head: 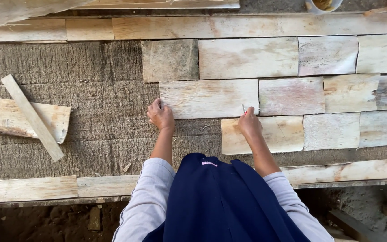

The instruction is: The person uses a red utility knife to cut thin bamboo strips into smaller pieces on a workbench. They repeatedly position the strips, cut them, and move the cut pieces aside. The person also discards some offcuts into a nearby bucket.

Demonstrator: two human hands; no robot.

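Our left hand [160, 115] presses fingertips on the sheet's [208, 98] left corner; our right hand [249, 124] pinches a small red tool [243, 109] at its lower right edge. The sheet lies on the mat [68, 67]; we keep it butted against its neighbours.

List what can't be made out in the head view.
- Right hand: grips a thin reddish tool, too small to identify.
- Left hand: fingertips curled at the pale sheet edge; grip unclear.
- Container: cut off by the top edge.
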